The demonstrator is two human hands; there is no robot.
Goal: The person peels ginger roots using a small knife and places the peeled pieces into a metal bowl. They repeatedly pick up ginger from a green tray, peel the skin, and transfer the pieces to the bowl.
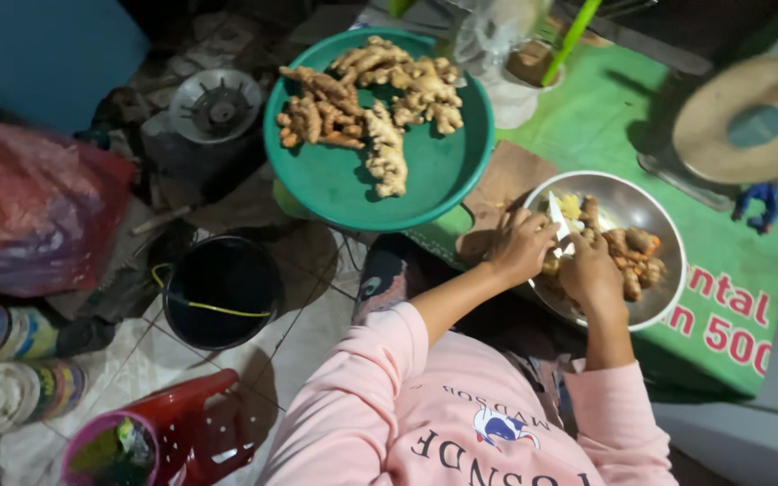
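Over the steel bowl (655, 211) at the near edge of the green counter (605, 117), both hands are busy. The left hand (520, 245) is curled at the bowl's left rim, pinching a small white-bladed knife (557, 219) whose blade points up. The right hand (592, 270) is closed around a small piece of root, held just beside the blade; the piece itself is almost wholly covered by the fingers, so I cannot say how big it is or how much skin is left on it. Inside the bowl lie more knobbly root pieces (637, 247), brownish, with a yellow cut lump toward the far side.

Beyond the bowl and to its left, a round green tray (434, 180) carries a heap of ginger and turmeric roots (371, 99). I'd judge these roots to be firm and light, lumpy, with thin skin and brittle side knobs that snap if bent; a wet peeled face is likely slippery, so the thick middle of a piece looks the safest place to grip.

To the right of the bowl stands a weighing scale (749, 121), blurred. Left of the bowl, on the floor, are a black bucket (222, 288), a red plastic stool (195, 427) and a red bag (33, 207). The knife's handle is hidden in the fist.
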